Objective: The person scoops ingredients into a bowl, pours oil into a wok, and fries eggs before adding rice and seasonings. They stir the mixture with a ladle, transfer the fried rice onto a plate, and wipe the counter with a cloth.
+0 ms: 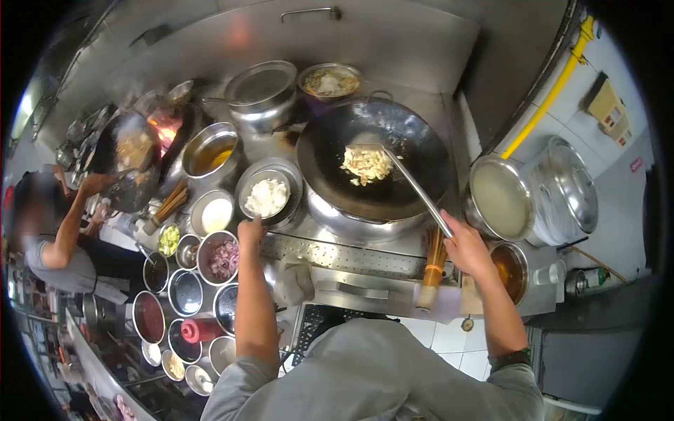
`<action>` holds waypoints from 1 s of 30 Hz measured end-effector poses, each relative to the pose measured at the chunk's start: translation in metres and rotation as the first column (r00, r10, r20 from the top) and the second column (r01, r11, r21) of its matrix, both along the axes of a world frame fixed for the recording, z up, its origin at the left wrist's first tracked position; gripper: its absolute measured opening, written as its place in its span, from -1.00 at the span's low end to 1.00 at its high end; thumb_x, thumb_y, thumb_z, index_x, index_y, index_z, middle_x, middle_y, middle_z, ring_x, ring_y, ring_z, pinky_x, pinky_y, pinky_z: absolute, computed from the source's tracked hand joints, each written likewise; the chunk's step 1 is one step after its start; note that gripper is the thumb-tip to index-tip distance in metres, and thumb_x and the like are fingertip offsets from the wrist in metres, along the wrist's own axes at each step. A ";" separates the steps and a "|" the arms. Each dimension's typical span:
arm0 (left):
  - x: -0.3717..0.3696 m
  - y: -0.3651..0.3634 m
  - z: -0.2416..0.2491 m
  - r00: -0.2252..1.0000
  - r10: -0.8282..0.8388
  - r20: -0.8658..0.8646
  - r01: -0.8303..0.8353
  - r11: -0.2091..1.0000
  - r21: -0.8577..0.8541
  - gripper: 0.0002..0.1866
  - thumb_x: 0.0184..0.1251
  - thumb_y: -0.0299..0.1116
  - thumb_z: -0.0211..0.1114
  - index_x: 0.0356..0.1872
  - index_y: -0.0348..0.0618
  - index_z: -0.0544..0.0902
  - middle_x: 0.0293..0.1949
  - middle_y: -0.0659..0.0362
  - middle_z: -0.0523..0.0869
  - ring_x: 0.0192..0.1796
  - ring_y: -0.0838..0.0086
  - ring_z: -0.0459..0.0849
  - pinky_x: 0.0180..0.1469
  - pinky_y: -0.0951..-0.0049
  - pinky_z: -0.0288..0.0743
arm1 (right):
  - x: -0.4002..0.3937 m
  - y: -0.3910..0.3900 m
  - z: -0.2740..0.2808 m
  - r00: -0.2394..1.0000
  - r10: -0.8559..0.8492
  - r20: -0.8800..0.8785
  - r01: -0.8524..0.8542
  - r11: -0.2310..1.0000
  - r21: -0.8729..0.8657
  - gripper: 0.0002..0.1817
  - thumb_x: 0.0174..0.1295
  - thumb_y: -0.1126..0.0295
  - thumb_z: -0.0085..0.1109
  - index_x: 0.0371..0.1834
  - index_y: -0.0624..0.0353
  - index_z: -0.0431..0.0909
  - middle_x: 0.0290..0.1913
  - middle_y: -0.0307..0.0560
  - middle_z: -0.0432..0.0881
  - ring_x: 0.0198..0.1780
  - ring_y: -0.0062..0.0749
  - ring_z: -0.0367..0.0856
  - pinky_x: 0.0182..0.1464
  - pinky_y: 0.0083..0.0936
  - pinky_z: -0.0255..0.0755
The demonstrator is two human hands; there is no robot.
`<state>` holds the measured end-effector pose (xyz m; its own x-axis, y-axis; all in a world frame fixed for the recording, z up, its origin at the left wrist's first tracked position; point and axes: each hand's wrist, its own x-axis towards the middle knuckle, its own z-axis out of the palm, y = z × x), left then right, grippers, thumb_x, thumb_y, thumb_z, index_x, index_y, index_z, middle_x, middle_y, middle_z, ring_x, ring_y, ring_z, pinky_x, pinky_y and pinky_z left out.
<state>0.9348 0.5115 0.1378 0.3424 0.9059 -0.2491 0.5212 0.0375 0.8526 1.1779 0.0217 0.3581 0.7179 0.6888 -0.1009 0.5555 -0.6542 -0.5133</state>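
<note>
My left hand [250, 235] is closed at the near rim of a small metal bowl [246, 186], which holds white rice [267, 197]. The bowl is over a larger metal strainer or basin [298, 184]. In my right hand [463, 242] is the long metal handle of a wok spatula [420, 188]. Its blade reaches into a large black wok [330, 133] and touches a mound of pale yellow, egg-like food [367, 165] in the middle.
Left stand several containers, including a bowl of chopped onion [223, 256], a red squeeze bottle [200, 330] and a pot of oil [210, 151]. Another person [63, 245] tosses food in a wok above flames [165, 133]. Right are a pot of cloudy liquid [500, 196] and a bamboo brush [432, 274].
</note>
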 end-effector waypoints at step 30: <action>-0.048 -0.113 0.173 0.796 0.196 0.573 -0.029 0.957 -0.287 -0.89 0.41 -0.44 0.26 -0.35 -0.11 0.54 -0.42 0.24 0.68 -0.42 0.57 0.67 -0.30 0.58 0.62 | -0.015 -0.044 0.036 0.996 -0.062 -0.057 0.064 0.997 0.045 -0.38 0.17 0.50 0.20 0.38 -0.01 0.49 -0.11 0.30 0.68 -0.20 0.17 0.67 -0.06 -0.17 0.53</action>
